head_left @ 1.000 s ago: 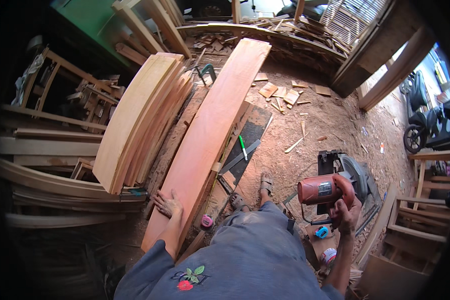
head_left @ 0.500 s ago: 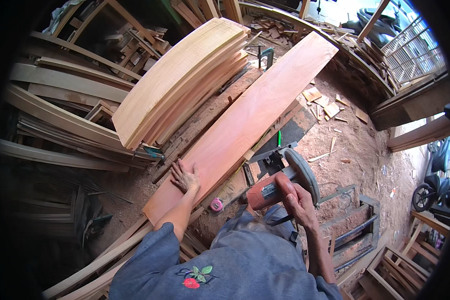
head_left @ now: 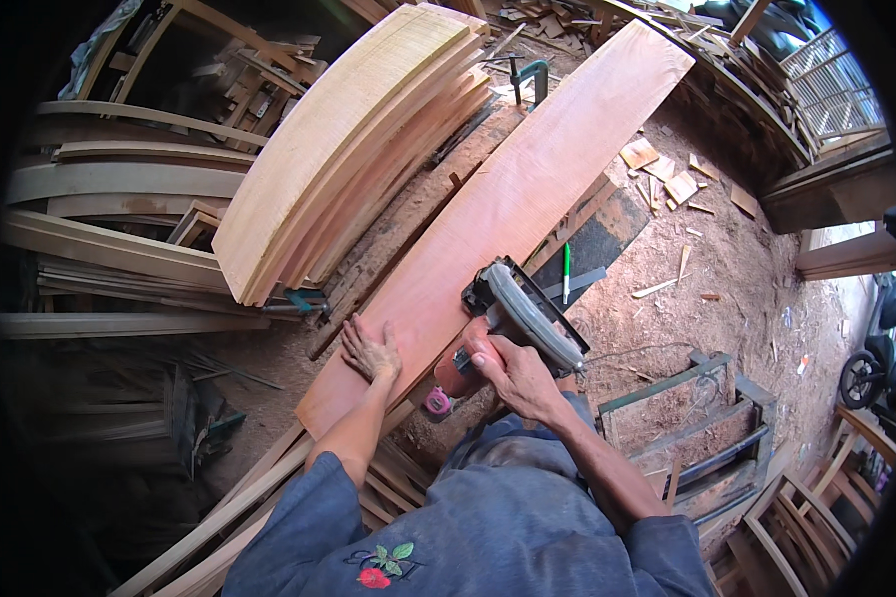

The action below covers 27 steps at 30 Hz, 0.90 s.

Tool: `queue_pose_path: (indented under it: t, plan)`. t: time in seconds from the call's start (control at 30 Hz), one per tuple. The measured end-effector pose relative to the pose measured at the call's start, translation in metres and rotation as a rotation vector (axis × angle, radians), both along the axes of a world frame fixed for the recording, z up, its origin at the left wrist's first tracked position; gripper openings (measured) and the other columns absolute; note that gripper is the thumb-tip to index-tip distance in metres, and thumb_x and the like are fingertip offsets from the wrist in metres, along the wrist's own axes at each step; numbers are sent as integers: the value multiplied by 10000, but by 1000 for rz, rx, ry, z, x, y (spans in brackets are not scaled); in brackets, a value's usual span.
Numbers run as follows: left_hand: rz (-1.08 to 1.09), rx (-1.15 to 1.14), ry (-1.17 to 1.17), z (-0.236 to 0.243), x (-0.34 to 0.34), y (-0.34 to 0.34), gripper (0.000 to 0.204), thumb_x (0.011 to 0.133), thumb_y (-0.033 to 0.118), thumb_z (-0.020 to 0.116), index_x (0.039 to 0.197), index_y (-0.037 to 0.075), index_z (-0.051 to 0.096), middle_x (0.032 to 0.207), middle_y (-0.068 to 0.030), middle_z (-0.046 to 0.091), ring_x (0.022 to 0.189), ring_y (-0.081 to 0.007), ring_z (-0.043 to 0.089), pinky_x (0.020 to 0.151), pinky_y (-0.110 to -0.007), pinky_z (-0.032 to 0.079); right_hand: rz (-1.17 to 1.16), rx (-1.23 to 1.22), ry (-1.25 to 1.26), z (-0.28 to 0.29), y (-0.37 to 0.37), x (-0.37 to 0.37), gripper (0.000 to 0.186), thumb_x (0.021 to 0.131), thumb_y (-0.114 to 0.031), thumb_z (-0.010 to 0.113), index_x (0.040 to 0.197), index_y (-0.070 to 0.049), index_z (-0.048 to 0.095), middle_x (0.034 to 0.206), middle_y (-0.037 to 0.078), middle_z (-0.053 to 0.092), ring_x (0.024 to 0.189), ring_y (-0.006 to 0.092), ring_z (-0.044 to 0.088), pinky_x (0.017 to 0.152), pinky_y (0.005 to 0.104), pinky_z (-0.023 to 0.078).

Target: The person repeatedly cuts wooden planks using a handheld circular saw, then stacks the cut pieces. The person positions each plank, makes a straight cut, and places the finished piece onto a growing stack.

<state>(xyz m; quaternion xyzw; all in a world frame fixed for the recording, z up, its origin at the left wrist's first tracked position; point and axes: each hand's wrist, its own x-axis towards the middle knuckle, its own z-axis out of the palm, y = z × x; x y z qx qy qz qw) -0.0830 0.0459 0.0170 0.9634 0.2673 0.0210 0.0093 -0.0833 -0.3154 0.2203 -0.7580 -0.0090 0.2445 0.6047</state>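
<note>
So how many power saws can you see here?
1: the saw, held in the right hand, at the long edge of the pinkish board. Others may be hidden from view.

The plank (head_left: 523, 184) is showing smooth, matt wood; the saw's guard (head_left: 530, 316) is looking like dull metal, the red housing (head_left: 451, 377) like plastic; matt cloth is wrinkling across the shirt (head_left: 498, 517), and the sawdust (head_left: 717, 318) is lying rough and powdery.

Daylight from upper right, murky lower left, dark curved fisheye rim
</note>
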Motion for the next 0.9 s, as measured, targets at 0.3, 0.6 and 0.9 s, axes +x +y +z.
queue_pose_path:
  t: [0.3, 0.6, 0.9]
  plan:
    - [-21, -45, 20, 4, 1, -1, 889, 1029, 670, 552, 1703, 148, 301, 1753, -207, 279, 1627, -417, 212, 1281, -663, 124, 52, -60, 16, -5, 10, 3, 542, 1072, -518, 591, 1187, 10, 631, 893, 340, 707, 893, 554, 694, 776, 611, 537]
    - [-19, -29, 34, 3, 0, 0, 880, 1038, 668, 533, 1701, 140, 300, 1756, -200, 279, 1632, -416, 206, 1284, -658, 127, 85, -79, 79, -7, 4, 6, 632, 1047, -601, 588, 1143, 22, 625, 883, 341, 707, 882, 561, 697, 766, 615, 545]
    - [-19, -34, 22, 5, 1, -2, 870, 1040, 664, 534, 1700, 146, 304, 1749, -200, 290, 1632, -405, 213, 1269, -691, 141, 117, -95, 46, -7, 1, 9, 657, 1043, -623, 581, 1140, 25, 626, 870, 331, 711, 866, 553, 703, 759, 608, 551]
